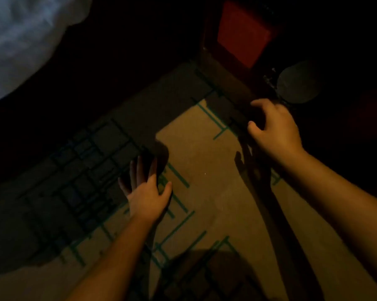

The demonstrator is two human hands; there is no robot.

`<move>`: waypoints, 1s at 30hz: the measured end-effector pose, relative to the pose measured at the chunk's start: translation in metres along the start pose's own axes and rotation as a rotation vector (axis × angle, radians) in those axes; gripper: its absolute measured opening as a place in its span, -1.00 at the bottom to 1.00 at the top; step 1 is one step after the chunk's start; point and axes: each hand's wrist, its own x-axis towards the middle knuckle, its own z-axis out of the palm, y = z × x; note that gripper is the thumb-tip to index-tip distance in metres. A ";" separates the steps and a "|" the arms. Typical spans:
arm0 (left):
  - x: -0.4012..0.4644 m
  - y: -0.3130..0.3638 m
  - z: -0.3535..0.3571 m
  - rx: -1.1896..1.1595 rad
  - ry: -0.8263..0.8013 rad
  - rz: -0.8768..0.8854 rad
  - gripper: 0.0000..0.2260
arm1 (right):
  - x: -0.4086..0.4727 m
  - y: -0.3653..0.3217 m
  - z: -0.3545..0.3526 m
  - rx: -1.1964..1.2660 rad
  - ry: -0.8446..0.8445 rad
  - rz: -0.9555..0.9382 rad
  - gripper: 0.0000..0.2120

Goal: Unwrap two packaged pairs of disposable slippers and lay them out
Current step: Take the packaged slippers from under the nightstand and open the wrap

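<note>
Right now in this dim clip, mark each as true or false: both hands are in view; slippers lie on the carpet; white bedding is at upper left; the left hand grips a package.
1. Both hands are in view: true, left hand and right hand.
2. Slippers lie on the carpet: false, none are visible there.
3. White bedding is at upper left: true.
4. The left hand grips a package: false, its fingers are spread, holding nothing.
</note>
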 end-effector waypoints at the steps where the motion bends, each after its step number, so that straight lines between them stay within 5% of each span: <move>1: -0.002 -0.003 0.000 0.054 0.008 0.006 -0.37 | 0.004 0.001 0.000 -0.064 -0.004 0.001 -0.54; 8: -0.012 -0.027 0.000 0.129 -0.024 0.021 -0.36 | 0.034 0.022 0.011 -0.434 -0.014 0.070 -0.14; 16: -0.031 -0.018 0.003 0.144 -0.054 0.013 -0.38 | 0.033 0.037 0.024 -0.416 0.008 0.070 -0.24; 22: -0.050 -0.007 0.012 0.148 -0.082 0.002 -0.38 | 0.019 0.032 0.015 -0.475 0.101 -0.171 -0.23; 30: -0.048 -0.003 0.006 0.071 -0.147 -0.006 -0.35 | -0.035 0.008 0.023 -0.416 -0.007 -0.450 -0.37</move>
